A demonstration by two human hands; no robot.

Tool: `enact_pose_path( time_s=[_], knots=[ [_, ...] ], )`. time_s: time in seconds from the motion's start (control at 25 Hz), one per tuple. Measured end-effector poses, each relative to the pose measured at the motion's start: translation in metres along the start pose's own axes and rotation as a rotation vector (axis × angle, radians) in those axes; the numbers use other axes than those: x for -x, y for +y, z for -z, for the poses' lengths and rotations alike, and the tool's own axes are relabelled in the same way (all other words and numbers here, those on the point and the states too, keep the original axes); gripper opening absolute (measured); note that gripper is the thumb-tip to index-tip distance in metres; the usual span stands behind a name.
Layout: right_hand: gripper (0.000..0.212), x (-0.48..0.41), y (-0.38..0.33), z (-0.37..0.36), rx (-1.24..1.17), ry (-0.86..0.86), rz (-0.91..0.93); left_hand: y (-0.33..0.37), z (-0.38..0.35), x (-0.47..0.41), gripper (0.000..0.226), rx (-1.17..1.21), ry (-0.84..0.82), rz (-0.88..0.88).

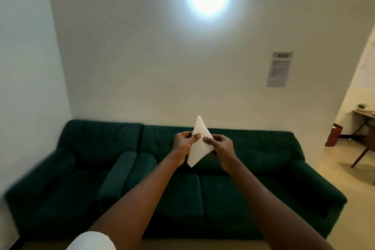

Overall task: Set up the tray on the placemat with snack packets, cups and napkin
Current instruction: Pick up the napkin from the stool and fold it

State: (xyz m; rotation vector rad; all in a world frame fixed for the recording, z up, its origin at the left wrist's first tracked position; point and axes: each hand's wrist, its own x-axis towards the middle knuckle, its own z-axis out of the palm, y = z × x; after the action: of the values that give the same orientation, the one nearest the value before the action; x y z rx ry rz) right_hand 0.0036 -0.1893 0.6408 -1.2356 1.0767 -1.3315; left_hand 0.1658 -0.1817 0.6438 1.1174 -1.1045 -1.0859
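Two bare arms reach forward. The left hand (183,143) pinches a folded white napkin (198,151) at its nine o'clock edge and the right hand (220,145) pinches it at three o'clock, fingers (208,139) curled round it. It hangs in mid-air, tip toward twelve. It looks featherlight, limp and easily torn, so it is best held by its folded edges. Beyond stands a green sofa (223,189).
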Motion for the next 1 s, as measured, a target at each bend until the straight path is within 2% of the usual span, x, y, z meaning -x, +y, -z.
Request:
enact_pose_path(
  time_s=[0.16, 0.48, 0.56, 0.72, 0.84, 0.92, 1.0],
  knots=[
    [0.045, 0.005, 0.003, 0.017, -0.035, 0.077, 0.005, -0.002, -0.023, -0.010, 0.018, 0.031, -0.045, -0.012],
    [0.016, 0.006, 0.055, 0.030, -0.003, 0.271, -0.058, -0.068, -0.036, -0.010, 0.036, 0.038, -0.106, 0.116],
    [0.014, 0.006, 0.085, 0.034, 0.007, 0.308, -0.109, -0.098, -0.035, -0.003, 0.039, 0.010, -0.140, 0.201],
    [0.029, 0.025, 0.192, 0.059, 0.019, 0.313, -0.327, -0.203, -0.040, 0.033, 0.032, -0.030, -0.098, 0.403],
    [0.037, 0.068, 0.303, 0.095, 0.057, 0.317, -0.539, -0.311, -0.052, 0.084, 0.031, -0.033, -0.005, 0.569],
    [0.037, 0.112, 0.389, 0.121, 0.160, 0.305, -0.719, -0.397, -0.054, 0.134, 0.033, -0.053, 0.060, 0.743],
    [0.027, 0.158, 0.461, 0.142, 0.235, 0.316, -0.830, -0.468, -0.055, 0.188, 0.033, -0.028, 0.127, 0.882]
  ],
)
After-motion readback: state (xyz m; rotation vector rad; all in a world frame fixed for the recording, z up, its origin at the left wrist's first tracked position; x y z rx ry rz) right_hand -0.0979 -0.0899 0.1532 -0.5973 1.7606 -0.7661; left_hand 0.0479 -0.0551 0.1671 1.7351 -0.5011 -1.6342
